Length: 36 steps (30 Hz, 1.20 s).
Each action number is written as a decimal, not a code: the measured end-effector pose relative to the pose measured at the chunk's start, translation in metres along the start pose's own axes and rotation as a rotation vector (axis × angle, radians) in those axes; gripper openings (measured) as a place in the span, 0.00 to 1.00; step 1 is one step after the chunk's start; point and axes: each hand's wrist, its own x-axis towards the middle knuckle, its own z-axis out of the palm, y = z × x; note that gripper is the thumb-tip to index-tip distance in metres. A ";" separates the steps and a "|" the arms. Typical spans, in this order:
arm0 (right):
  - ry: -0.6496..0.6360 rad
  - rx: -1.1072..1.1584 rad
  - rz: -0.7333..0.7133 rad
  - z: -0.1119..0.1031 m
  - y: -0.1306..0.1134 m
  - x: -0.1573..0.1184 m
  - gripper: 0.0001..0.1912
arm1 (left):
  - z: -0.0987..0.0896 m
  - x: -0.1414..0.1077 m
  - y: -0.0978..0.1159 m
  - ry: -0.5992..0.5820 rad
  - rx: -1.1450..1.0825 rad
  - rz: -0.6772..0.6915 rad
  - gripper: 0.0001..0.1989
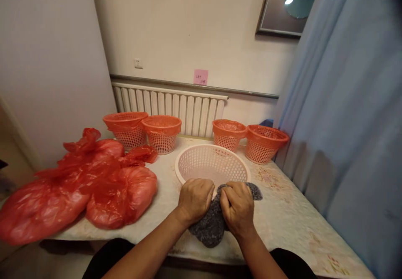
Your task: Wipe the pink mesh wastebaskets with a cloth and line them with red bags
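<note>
Nearest, at the bottom edge, two dark-clad knees (pixel 108 257) show below the front of a desk (pixel 282 228) with a pale, flower-printed covering. Bare forearms reach in over that edge. The left hand (pixel 194 199) is closed in a fist, its fingers curled down tightly on a dark grey speckled cloth (pixel 209 228); the right hand (pixel 238 207) grips the same cloth just beside it, fingers bent fully around a bunched part. The fingertips are mostly hidden. The cloth lies between and under the hands, one lobe hanging toward the person, another end sticking out past the right hand. Just beyond the fists, partly covered by them, stands a wide pale lattice basket (pixel 194 164). To the left, bulging red plastic bags (pixel 122 199) lie heaped together; their contents cannot be made out. A blue curtain (pixel 351 103) hangs along the right side. Toward the back of the desk stand four smaller baskets (pixel 161 143), two on the left and two on the right, each with red plastic folded over its rim. Behind them is a white radiator (pixel 169 101), with a pink note (pixel 201 77) above it, a wall socket (pixel 138 63) and a framed picture (pixel 276 25) higher up.
</note>
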 end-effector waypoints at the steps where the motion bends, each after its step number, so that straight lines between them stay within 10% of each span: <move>1: -0.001 0.016 -0.007 -0.001 0.006 0.000 0.10 | 0.000 0.001 0.000 0.007 -0.001 0.003 0.12; 14: 0.018 0.261 0.099 -0.003 0.091 0.013 0.13 | 0.001 0.000 -0.002 0.033 -0.012 0.040 0.14; 30: -0.035 0.000 0.000 -0.008 -0.018 -0.012 0.15 | 0.002 -0.008 0.020 0.124 0.018 -0.090 0.14; 36: -0.040 -0.023 -0.059 -0.006 -0.005 -0.013 0.08 | 0.004 -0.003 0.013 0.092 0.005 -0.048 0.12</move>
